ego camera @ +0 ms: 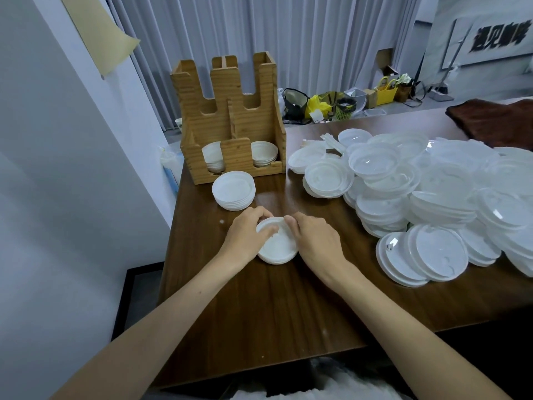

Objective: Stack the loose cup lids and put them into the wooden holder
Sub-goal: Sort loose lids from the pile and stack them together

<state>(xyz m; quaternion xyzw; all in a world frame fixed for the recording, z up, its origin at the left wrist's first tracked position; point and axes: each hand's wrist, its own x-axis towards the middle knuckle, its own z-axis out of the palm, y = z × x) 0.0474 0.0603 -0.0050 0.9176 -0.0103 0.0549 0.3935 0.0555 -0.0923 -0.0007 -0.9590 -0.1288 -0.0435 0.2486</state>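
While the left hand (248,232) and right hand (313,241) each curl a grip round the lid stack (278,248) on the desk (274,307), squaring it seems the step, and next it likely needs a level lift into the holder (230,122).

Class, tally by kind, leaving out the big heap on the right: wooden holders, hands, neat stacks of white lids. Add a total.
Wooden holder: 1
Hands: 2, left hand, right hand
White lid stacks: 4, including the held stack
Total: 7

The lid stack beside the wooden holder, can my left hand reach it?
Probably yes: only bare table lies between the left hand and that lid stack, though it grips a nearer stack.
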